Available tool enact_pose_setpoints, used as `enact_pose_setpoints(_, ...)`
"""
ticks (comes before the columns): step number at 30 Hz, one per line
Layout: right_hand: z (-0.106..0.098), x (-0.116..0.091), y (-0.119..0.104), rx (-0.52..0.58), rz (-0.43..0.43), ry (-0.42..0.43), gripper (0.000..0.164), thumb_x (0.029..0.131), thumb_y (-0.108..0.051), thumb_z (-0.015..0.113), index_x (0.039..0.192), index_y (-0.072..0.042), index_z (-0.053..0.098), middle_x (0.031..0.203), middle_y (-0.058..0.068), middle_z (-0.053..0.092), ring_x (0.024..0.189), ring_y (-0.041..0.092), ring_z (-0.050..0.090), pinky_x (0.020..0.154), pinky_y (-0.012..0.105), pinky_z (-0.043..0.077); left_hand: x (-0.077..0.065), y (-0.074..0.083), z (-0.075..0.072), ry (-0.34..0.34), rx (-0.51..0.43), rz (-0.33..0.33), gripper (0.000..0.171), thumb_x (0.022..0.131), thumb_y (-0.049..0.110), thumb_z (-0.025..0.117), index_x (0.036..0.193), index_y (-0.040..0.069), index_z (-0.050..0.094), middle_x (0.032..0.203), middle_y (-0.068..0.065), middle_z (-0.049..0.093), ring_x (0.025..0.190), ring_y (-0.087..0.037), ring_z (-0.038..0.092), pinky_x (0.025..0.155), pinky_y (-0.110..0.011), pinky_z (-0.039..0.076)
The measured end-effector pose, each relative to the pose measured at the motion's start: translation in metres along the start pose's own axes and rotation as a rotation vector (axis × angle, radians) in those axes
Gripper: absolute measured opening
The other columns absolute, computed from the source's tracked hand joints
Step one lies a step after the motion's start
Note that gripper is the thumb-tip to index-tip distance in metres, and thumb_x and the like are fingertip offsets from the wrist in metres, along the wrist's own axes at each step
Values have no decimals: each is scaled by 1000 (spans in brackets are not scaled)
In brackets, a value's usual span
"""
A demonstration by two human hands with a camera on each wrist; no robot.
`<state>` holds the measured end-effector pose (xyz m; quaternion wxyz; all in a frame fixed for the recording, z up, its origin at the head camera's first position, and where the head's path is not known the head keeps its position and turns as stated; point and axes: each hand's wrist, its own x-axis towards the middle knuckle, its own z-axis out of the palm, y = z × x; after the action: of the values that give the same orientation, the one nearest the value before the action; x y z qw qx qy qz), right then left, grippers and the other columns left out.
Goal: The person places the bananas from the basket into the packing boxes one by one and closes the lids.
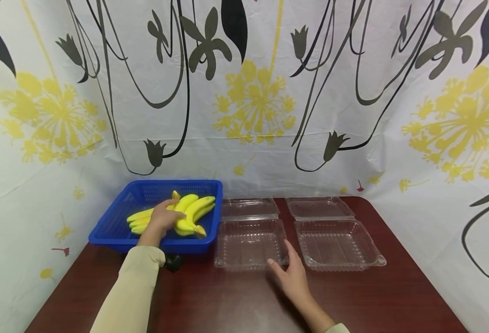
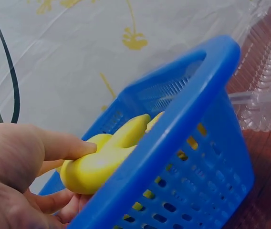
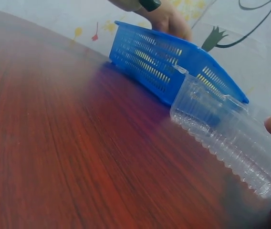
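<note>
Several yellow bananas (image 1: 194, 210) lie in the blue plastic basket (image 1: 115, 239) at the left. My left hand (image 1: 164, 216) reaches over the basket's front rim and holds a banana bunch; in the left wrist view the thumb lies on top of a banana (image 2: 95, 171) with fingers below it. My right hand (image 1: 294, 277) is at the front right corner of the left clear plastic clamshell container (image 1: 248, 243), thumb and index finger spread apart. Whether it touches the container I cannot tell. This container stands with its lid folded back.
A second clear clamshell container (image 1: 337, 245) stands open to the right of the first. Both rest on the dark red wooden table (image 1: 211, 300). A patterned white cloth (image 1: 256, 166) hangs behind the table and along its sides.
</note>
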<state>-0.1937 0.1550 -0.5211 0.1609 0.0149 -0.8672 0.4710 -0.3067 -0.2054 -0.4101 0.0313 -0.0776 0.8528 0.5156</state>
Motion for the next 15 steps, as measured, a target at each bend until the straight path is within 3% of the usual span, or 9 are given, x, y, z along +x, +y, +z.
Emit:
enact_pose_setpoints(9,1,0,2,0,-5,13,78,86,-34,74,148,-4,37,148,23,39,133,44,36,103,62,32,-5,17,-5,48,-177,-2,65,88,4,64,148,10,41,142,-26,41,114,-37,53,79,-39,55)
enact_pose_setpoints(15,2,0,2,1,-6,15,78,86,-34,74,147,-4,37,147,23,40,132,44,37,102,62,32,-9,25,-9,70,-222,23,64,89,4,64,148,14,42,136,-25,45,109,-37,57,80,-42,55)
